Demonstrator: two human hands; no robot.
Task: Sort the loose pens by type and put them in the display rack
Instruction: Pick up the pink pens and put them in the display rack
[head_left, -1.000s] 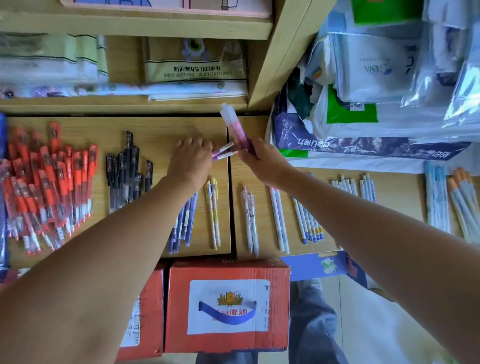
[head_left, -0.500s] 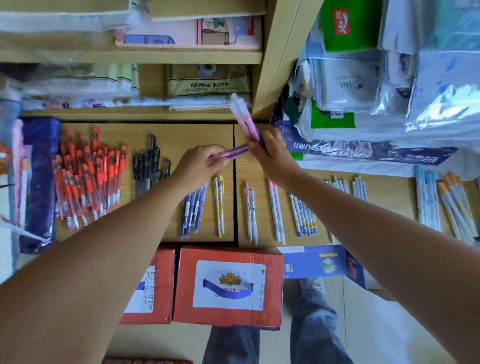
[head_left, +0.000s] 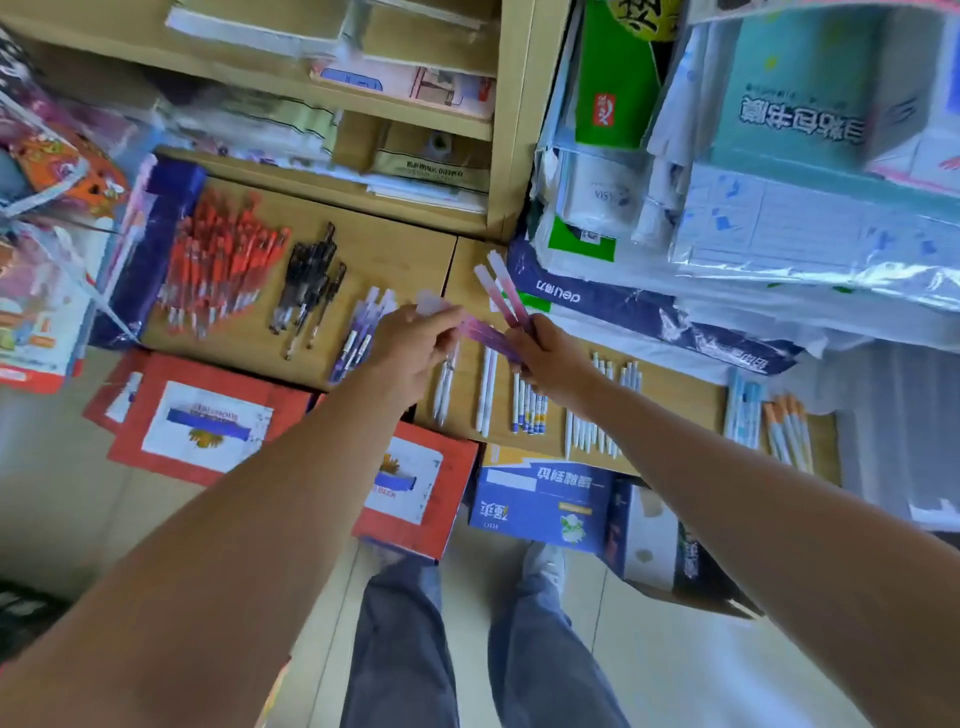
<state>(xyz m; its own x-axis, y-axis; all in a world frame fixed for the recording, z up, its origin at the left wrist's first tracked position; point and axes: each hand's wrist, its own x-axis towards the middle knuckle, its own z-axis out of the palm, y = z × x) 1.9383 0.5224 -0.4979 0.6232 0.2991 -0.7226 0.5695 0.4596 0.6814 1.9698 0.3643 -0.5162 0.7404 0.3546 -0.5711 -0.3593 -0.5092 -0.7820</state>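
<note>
**Pink-purple pens: being bunched by type, not yet placed**

Pink-purple pens are all in hand, held up above the wooden shelf and touching none of the rows on it.

- Right hand: fingers curled round the lower ends of 2 pens, whose white caps fan up and away from us.
- Left hand: fingers curled round 1 end of more of the same type. These lie across the gap toward the right hand, and a pale cap pokes out past the knuckles. They are too blurred for us to count.
- The 2 sets cross just beside the right hand's fingers. We can't tell whether they touch.

Already laid out on the shelf, left to right:
- red pens
- black pens
- purple-blue pens, partly behind the left hand
- white pens in several short rows
- light-blue pens
- orange-capped pens, far right

Red boxes and a blue box sit below the shelf edge.

**Step, as we read it:** sorting. The 2 sets of 1 type are being merged into a single bunch.

**Next move calls for:**
- Pass the crossing pens into 1 grip and line the caps up the same way.
- Pick a free strip of shelf. The bare wood above the white rows looks likeliest to us.
- Lay the bunch parallel to the neighbouring rows without knocking them.

We can't identify a dedicated display rack, so the final slot stays open.
</note>
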